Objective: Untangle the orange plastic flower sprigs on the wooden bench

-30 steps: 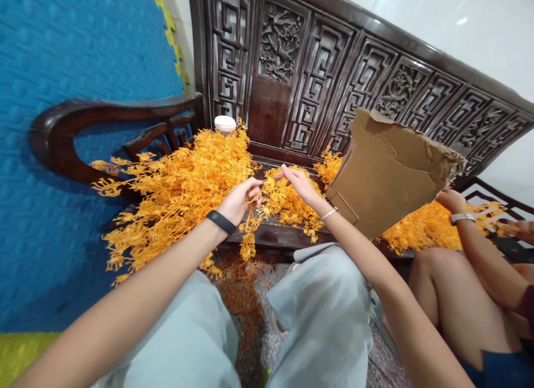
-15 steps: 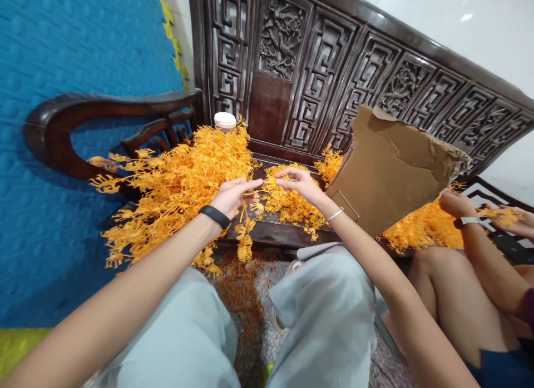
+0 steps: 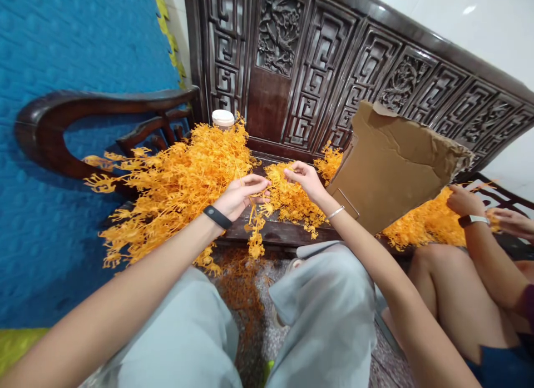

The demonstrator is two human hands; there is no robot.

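My left hand (image 3: 244, 194), with a black band at the wrist, is closed on an orange plastic flower strand (image 3: 256, 238) that hangs down in front of the bench edge. My right hand (image 3: 303, 179), with a silver bracelet, is just to the right, over a small orange pile (image 3: 292, 202). Its thumb and fingertips are pinched together; whatever they hold is too small to make out. A large heap of orange strands (image 3: 179, 182) lies to the left of my left hand.
A cardboard sheet (image 3: 396, 165) leans on the dark carved bench (image 3: 267, 113). A white-lidded container (image 3: 223, 119) stands behind the heap. At the right, another person's hands (image 3: 467, 203) work beside more orange strands (image 3: 425, 224). Brown bits lie on the floor (image 3: 271, 277).
My left hand has moved slightly right with the hanging strand. My right hand has shifted a little up and right, its fingertips now closer together. The other person's hands have moved.
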